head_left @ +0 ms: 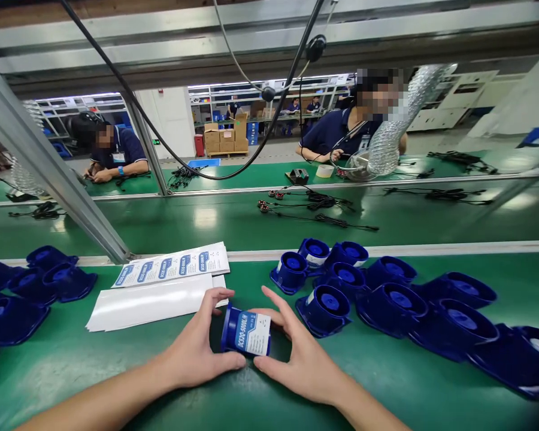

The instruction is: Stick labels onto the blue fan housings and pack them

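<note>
The left hand (223,329) and right hand (272,329), both spread wide, held a labelled blue part (247,331) between them at six o'clock. From it, blank white sheets (148,304) and label sheets (175,266) lay at ten, loose blue parts (397,299) from one to three, more at nine. Beyond, a slanted metal post (58,155) and hanging black cable (137,108) crossed the view of two people.

- Bare green tabletop (233,407) lies open at the near edge.
- A narrow lane runs between label sheets (175,266) and the right-hand blue housings (397,305), which crowd that side.
- Above, a black cable (215,178) droops; a metal post (58,161) slants at left.
</note>
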Motion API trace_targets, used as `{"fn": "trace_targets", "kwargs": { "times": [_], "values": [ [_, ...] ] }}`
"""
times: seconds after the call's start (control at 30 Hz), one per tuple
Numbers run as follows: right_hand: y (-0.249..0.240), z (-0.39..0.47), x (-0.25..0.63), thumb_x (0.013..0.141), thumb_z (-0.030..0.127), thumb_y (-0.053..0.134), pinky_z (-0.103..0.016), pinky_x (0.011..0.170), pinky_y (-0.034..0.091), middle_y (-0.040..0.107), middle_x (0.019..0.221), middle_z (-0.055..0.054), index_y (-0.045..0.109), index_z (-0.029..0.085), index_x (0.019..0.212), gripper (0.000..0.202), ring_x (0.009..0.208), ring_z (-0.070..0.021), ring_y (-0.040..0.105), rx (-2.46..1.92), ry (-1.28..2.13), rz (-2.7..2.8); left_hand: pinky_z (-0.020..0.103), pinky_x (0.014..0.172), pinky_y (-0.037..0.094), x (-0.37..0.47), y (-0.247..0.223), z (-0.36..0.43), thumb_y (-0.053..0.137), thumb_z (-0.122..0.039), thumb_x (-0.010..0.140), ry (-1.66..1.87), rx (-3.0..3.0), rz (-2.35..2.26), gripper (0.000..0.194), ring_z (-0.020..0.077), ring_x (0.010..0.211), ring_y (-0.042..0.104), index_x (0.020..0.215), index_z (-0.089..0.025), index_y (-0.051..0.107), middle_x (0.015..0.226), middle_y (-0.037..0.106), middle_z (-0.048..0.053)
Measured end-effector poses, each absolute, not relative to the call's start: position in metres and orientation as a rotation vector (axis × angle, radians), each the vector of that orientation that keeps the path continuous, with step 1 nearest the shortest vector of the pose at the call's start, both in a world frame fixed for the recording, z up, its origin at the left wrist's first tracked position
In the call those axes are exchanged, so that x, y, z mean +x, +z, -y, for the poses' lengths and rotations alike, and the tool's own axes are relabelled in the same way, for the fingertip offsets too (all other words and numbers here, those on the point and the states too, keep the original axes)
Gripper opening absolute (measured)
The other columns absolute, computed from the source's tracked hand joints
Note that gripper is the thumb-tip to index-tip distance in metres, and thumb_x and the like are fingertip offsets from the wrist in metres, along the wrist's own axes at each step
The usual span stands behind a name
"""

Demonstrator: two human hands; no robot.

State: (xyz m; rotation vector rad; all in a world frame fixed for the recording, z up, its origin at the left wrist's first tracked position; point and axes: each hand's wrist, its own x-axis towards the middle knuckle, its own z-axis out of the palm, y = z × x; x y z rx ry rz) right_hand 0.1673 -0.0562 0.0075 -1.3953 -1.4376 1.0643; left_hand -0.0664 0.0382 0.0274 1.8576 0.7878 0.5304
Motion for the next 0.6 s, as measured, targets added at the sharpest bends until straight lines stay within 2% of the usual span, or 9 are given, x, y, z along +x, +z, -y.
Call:
{"fn": "trace_targets", "kwargs": {
  "times": [0.1,0.23,0.33,0.5,0.6],
  "values": [
    [0.006,0.055,0.170,0.079,0.030,0.081,-0.058,0.122,0.041,0.059,0.154,-0.013,0.040,0.029,0.159,0.090,0.141,-0.0341,0.056,-1.459,1.055,1.529,0.059,0.120,0.042,-0.069,0.028,-0.048,0.087,-0.028,0.075,0.420,1.949,-0.760,0.082,0.0349,0.136,0.056,0.144,-0.033,0.042,0.145,0.057,0.010],
    [0.007,0.054,0.163,0.075,0.046,0.088,-0.058,0.116,0.047,0.066,0.145,-0.012,0.060,0.027,0.143,0.076,0.134,-0.0375,0.061,-1.580,0.958,1.543,0.055,0.114,0.048,-0.069,0.016,-0.046,0.080,-0.034,0.083,0.522,2.052,-0.703,0.072,0.0330,0.130,0.059,0.144,-0.029,0.042,0.143,0.058,0.011],
    [0.007,0.055,0.157,0.077,0.048,0.086,-0.057,0.114,0.050,0.070,0.140,-0.009,0.063,0.030,0.140,0.069,0.129,-0.0359,0.064,-1.594,0.952,1.494,0.052,0.108,0.052,-0.068,0.014,-0.041,0.075,-0.033,0.086,0.557,2.113,-0.686,0.065,0.0311,0.123,0.061,0.142,-0.027,0.041,0.137,0.059,0.012],
    [-0.001,0.058,0.153,0.076,0.047,0.086,-0.057,0.115,0.051,0.070,0.142,-0.007,0.064,0.033,0.138,0.067,0.130,-0.0345,0.065,-1.590,0.948,1.440,0.048,0.100,0.054,-0.068,0.024,-0.039,0.078,-0.027,0.081,0.601,2.149,-0.663,0.059,0.0284,0.113,0.063,0.131,-0.028,0.046,0.126,0.061,0.009],
    [-0.002,0.059,0.153,0.074,0.048,0.088,-0.059,0.114,0.052,0.073,0.138,-0.007,0.068,0.033,0.134,0.065,0.128,-0.0355,0.067,-1.585,0.915,1.463,0.049,0.102,0.053,-0.067,0.029,-0.039,0.078,-0.025,0.082,0.610,2.169,-0.623,0.066,0.0289,0.115,0.062,0.138,-0.030,0.044,0.129,0.059,0.009]
  ]
}}
